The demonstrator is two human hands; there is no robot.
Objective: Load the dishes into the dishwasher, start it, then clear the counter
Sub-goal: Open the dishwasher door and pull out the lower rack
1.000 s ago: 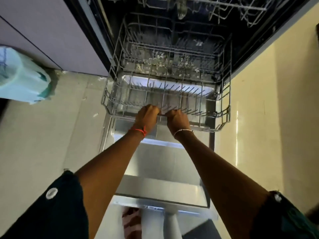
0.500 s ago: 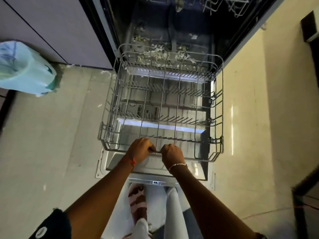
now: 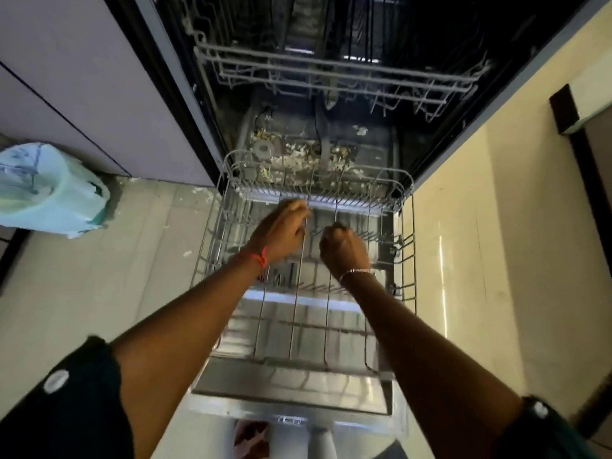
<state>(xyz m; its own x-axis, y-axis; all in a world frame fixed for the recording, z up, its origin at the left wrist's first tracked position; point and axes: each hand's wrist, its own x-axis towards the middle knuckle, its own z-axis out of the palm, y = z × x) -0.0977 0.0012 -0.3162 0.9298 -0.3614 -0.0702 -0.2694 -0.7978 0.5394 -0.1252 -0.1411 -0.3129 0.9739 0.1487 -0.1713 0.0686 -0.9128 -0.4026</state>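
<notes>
Both hands have left the front rail and now reach over the middle of the lower rack (image 3: 402,260), which sits pulled out on the dishwasher door (image 3: 291,395). I see my left hand (image 3: 281,231), at 11 o'clock, loosely spread and blurred; my right hand (image 3: 344,248) is fisted around a wire tine.

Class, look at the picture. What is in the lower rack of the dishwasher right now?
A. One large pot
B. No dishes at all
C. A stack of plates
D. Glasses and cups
B. The lower rack shows only bare wires and tines, with the open door visible through them; the hands over it carry no dish.
</notes>
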